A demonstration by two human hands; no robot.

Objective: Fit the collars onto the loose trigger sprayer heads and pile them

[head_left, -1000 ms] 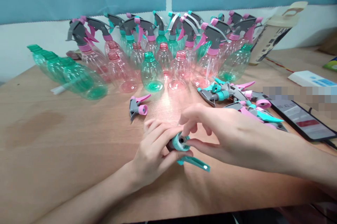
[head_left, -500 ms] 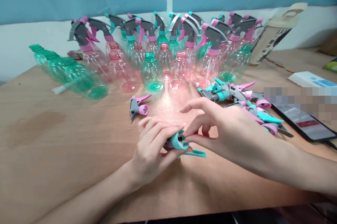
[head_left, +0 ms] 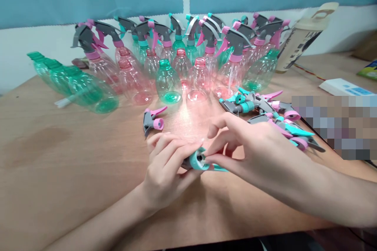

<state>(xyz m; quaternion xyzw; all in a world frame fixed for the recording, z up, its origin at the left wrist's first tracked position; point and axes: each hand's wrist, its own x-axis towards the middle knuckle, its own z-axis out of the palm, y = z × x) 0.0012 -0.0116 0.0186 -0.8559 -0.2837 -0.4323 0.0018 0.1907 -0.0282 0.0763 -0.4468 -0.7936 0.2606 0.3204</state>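
My left hand [head_left: 165, 168] is wrapped round a trigger spray head with a teal collar [head_left: 193, 160], its open underside turned to the right. A teal trigger [head_left: 220, 168] sticks out below my right fingers. At the mouth of the collar, the thumb and forefinger of my right hand [head_left: 250, 147] are pinched together. A small pale bit shows at those fingertips, too small to name. Just beyond my left hand lies a grey and pink spray head [head_left: 151, 120] on its side. A heap of teal, pink and grey spray heads [head_left: 265, 106] lies beyond my right hand.
Green bottles [head_left: 85, 86] stand in a row at the left, with clear tubes [head_left: 66, 101] beside them. Open pink bottles [head_left: 199, 78] and a green bottle [head_left: 168, 80] stand before several bottles with spray heads. A tall cup [head_left: 303, 39] and a white box [head_left: 343, 87] are at the right.
The whole view has shifted slightly left. My right fingertips remain at the collar's mouth, and my left hand keeps its grip on the spray head.
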